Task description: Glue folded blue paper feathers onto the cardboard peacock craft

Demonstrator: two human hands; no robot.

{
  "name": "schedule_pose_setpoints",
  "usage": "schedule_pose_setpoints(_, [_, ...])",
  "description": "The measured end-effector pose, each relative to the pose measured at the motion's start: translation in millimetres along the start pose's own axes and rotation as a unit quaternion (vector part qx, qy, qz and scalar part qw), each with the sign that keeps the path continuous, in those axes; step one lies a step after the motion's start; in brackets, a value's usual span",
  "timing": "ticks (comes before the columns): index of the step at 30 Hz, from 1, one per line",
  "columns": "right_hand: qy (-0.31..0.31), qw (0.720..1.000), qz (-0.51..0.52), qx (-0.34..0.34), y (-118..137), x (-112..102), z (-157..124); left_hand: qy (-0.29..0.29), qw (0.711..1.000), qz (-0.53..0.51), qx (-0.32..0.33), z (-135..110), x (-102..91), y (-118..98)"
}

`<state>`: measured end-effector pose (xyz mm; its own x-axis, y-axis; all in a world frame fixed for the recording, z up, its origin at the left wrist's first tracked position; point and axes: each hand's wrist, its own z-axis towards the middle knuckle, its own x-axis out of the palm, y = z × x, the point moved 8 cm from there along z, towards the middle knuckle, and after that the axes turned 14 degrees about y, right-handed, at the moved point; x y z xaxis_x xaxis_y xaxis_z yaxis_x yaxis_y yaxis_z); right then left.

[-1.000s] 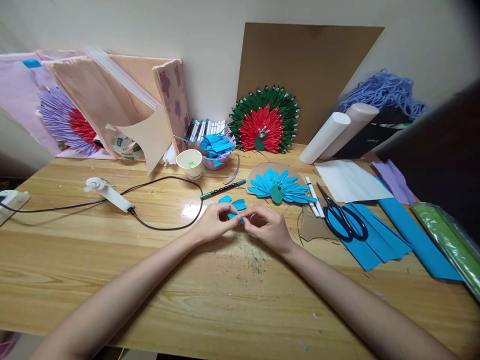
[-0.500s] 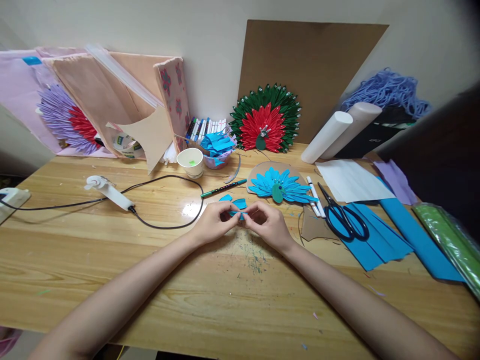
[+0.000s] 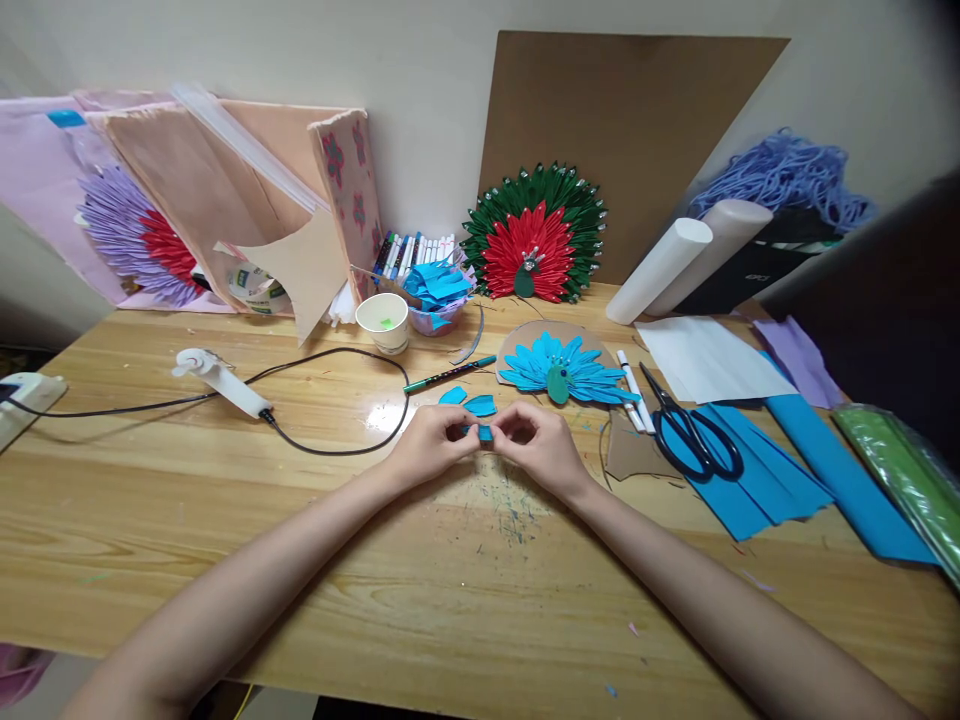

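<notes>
Between the fingertips of both hands is a small blue crepe paper piece [image 3: 485, 433]. My left hand [image 3: 435, 440] pinches its left end, and my right hand [image 3: 541, 445] pinches its right end. Just beyond the fingers, two loose blue paper petals [image 3: 478, 405] lie on the table. Farther back and to the right rests a blue paper peacock [image 3: 556, 368] with a green body, on a round cardboard piece [image 3: 517, 345]. A green pen [image 3: 450, 375] lies behind the left hand.
Black-handled scissors [image 3: 697, 440] lie on blue paper strips [image 3: 772, 480] at right. A white glue gun [image 3: 223, 383] with a looping black cord sits at left. Behind are a paper cup [image 3: 382, 325], a basket of blue scraps [image 3: 439, 290] and a red-and-green peacock [image 3: 532, 240].
The fingertips have drawn slightly apart, and more of the blue paper piece shows between them. Both hands still pinch it; the camera view has shifted a little.
</notes>
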<state>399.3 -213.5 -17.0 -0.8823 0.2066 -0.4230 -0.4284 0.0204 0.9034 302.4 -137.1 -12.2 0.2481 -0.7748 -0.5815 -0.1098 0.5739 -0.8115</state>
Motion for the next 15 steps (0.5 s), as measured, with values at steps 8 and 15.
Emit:
schedule_pose_setpoints(8, [-0.004,0.999,0.039,0.019,-8.4,-1.9,2.9,-0.032,0.993,0.095,0.063,-5.9,-2.9,-18.2])
schedule_pose_setpoints(15, [0.008,0.998,0.052,0.018,-9.4,-0.1,3.5,-0.079,0.968,0.193,0.136,-11.1,-1.1,-26.0])
